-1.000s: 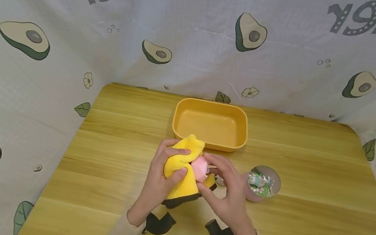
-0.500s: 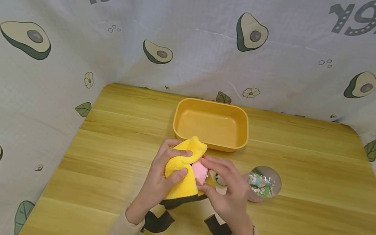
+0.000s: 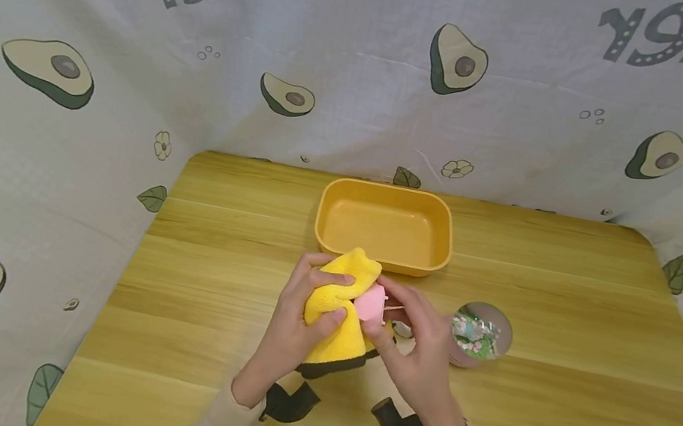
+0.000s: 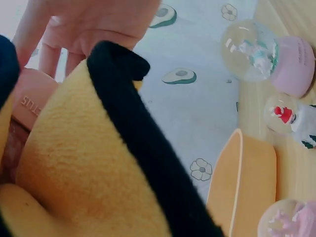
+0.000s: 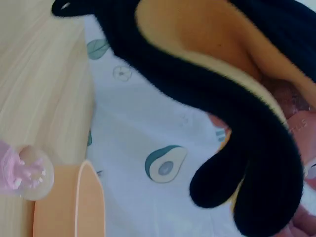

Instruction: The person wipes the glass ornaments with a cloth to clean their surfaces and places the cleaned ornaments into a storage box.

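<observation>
My left hand (image 3: 330,295) grips a bunched yellow cloth (image 3: 340,327) with a black edge, above the wooden table (image 3: 203,295). It presses the cloth against a small pink-based object (image 3: 372,304) that my right hand (image 3: 388,313) holds between fingers and thumb. In the left wrist view the yellow cloth (image 4: 84,168) fills the frame, with the pink base (image 4: 32,98) and right-hand fingers (image 4: 84,24) behind it. The right wrist view shows mostly the cloth's black edge (image 5: 237,133). What lies above the pink base is hidden by the cloth and fingers.
An empty orange tray (image 3: 384,224) sits just beyond my hands. A snow globe on a pink base (image 3: 476,333) lies on the table to the right, and a smaller globe (image 3: 401,328) peeks from behind my right hand. Avocado-print fabric (image 3: 129,92) walls the table.
My right hand has turned the pink-based object and lifted it slightly up and to the right. My left hand and the cloth followed a little to the right, still pressed on it.
</observation>
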{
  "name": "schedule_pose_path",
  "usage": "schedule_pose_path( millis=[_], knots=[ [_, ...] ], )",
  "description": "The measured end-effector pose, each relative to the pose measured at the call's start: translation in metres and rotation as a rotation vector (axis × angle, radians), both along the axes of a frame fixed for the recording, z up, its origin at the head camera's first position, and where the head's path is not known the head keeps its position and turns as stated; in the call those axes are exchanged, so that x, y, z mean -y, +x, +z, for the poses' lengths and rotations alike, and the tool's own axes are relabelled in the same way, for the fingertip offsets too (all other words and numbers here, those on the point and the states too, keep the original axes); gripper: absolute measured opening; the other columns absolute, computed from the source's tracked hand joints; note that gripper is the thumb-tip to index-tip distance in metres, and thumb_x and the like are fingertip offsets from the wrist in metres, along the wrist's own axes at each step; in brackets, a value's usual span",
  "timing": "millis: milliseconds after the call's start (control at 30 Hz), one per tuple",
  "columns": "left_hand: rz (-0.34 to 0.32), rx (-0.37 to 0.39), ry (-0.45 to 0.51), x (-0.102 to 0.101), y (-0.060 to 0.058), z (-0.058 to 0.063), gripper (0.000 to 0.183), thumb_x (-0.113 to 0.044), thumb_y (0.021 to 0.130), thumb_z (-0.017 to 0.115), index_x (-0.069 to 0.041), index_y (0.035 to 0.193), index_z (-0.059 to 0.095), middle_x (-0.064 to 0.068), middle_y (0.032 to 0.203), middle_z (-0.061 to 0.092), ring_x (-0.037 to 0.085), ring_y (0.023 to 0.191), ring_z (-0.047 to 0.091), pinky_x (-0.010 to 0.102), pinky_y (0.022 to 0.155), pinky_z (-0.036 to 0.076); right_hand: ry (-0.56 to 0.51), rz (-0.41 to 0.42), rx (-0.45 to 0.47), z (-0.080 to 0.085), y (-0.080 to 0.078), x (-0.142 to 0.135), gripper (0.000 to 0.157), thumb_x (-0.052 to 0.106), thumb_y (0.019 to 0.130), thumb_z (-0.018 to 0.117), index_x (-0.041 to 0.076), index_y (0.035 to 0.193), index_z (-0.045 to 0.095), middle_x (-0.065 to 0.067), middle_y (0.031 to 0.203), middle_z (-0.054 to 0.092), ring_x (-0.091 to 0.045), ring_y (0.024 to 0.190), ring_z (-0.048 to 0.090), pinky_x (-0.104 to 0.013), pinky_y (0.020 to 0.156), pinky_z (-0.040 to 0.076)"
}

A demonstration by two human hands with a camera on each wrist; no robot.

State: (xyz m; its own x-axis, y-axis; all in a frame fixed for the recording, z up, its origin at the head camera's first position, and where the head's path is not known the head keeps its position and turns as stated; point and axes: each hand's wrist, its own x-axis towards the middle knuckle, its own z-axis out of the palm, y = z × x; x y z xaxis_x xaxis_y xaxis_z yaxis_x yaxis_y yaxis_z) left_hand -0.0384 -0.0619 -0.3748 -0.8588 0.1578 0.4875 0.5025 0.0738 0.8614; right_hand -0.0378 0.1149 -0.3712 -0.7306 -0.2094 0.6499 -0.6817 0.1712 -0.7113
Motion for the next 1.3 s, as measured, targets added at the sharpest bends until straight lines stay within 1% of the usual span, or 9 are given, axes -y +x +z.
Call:
schedule_pose_path(
  millis=[100,233,400,533,700,800,1000,1133,1300],
  knots=[
    [0.009,0.031,0.029,0.001,-0.001,0.002,0.029,-0.027,0.09,0.056,-0.01,0.113,0.058,0.01,0.122,0.046,0.028,0.101,0.05,0.032,0.072,0.048,0.072,-0.016,-0.191,-0.001,-0.005,0.0,0.05,0.034,0.092,0.062,-0.008,0.119,0.057,-0.025,0.119,0.055,-0.024,0.104,0.058,-0.022,0.084,0.048],
    [-0.019,0.07,0.06,0.002,-0.001,0.003,0.028,-0.022,0.09,0.054,-0.009,0.115,0.057,0.009,0.122,0.047,0.027,0.1,0.05,0.031,0.072,0.048,0.062,0.005,-0.36,-0.002,-0.011,-0.001,0.04,0.027,0.091,0.066,-0.009,0.107,0.061,-0.03,0.113,0.056,-0.028,0.106,0.058,-0.024,0.091,0.045],
    [-0.029,0.065,0.043,0.002,0.0,0.0,0.027,-0.021,0.09,0.053,-0.009,0.114,0.058,0.01,0.122,0.047,0.027,0.102,0.05,0.032,0.074,0.048,0.009,0.004,-0.411,-0.003,-0.014,0.0,0.041,0.025,0.085,0.071,-0.012,0.1,0.063,-0.026,0.101,0.062,-0.026,0.097,0.063,-0.024,0.089,0.047],
    [-0.007,0.009,0.001,0.003,0.001,-0.003,0.028,-0.025,0.091,0.054,-0.01,0.113,0.059,0.012,0.121,0.045,0.028,0.102,0.05,0.032,0.073,0.048,-0.022,-0.017,-0.284,-0.005,-0.011,0.001,0.048,0.031,0.084,0.071,-0.013,0.104,0.063,-0.021,0.1,0.066,-0.021,0.092,0.064,-0.024,0.084,0.049],
    [-0.002,-0.063,-0.057,0.004,0.002,-0.006,0.028,-0.03,0.09,0.056,-0.012,0.112,0.059,0.014,0.12,0.042,0.03,0.105,0.048,0.033,0.075,0.05,-0.088,-0.028,0.097,-0.003,-0.002,0.001,0.037,0.017,0.084,0.074,-0.009,0.11,0.064,-0.014,0.099,0.068,-0.014,0.083,0.064,-0.023,0.076,0.052],
    [0.007,-0.074,-0.058,0.002,0.002,-0.006,0.028,-0.032,0.091,0.056,-0.013,0.111,0.059,0.014,0.12,0.042,0.03,0.106,0.048,0.034,0.075,0.051,-0.062,-0.051,0.165,0.0,0.001,0.001,0.032,0.011,0.085,0.072,-0.007,0.111,0.064,-0.012,0.096,0.068,-0.014,0.079,0.064,-0.022,0.073,0.052],
    [0.033,-0.016,0.001,0.001,0.002,-0.003,0.03,-0.035,0.092,0.054,-0.011,0.11,0.058,0.012,0.12,0.046,0.028,0.102,0.051,0.032,0.073,0.049,0.046,-0.059,-0.096,-0.002,-0.006,0.001,0.055,0.04,0.09,0.064,-0.007,0.117,0.061,-0.018,0.108,0.063,-0.018,0.086,0.062,-0.021,0.073,0.051],
    [0.011,0.05,0.07,0.003,0.0,-0.002,0.028,-0.027,0.091,0.054,-0.009,0.112,0.057,0.011,0.121,0.047,0.028,0.101,0.05,0.031,0.073,0.048,0.08,0.013,-0.239,-0.004,-0.011,-0.001,0.053,0.035,0.09,0.065,-0.009,0.119,0.057,-0.024,0.118,0.057,-0.023,0.101,0.06,-0.023,0.084,0.049],
    [-0.038,0.123,0.1,0.004,0.001,-0.002,0.027,-0.021,0.09,0.052,-0.008,0.113,0.056,0.009,0.121,0.047,0.028,0.102,0.05,0.031,0.076,0.049,0.086,0.058,-0.36,-0.003,-0.017,-0.005,0.039,0.026,0.089,0.068,-0.005,0.111,0.064,-0.024,0.112,0.06,-0.026,0.106,0.059,-0.026,0.093,0.045]
  ],
)
